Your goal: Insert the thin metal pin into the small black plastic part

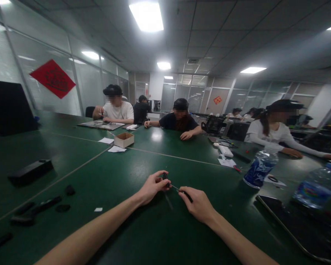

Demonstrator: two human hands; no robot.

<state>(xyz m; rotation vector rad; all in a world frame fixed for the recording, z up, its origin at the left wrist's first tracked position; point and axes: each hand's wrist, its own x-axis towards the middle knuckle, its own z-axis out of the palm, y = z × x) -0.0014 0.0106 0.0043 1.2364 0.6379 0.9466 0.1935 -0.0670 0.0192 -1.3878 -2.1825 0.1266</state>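
My left hand [152, 187] is closed in a pinch on a small dark part [165, 179] just above the green table [143, 235]. My right hand [199, 204] is closed round the black handle of a thin screwdriver [179, 189]. Its metal tip points left and meets the small part. Both forearms reach in from the bottom edge. What the part is I cannot make out.
Several black pieces [41, 206] and a black box [30, 171] lie at the left. A cardboard box [124, 139] and paper slips sit mid-table. Two water bottles [260, 166] and a dark tablet [306, 228] stand at the right. Other people sit along the far side.
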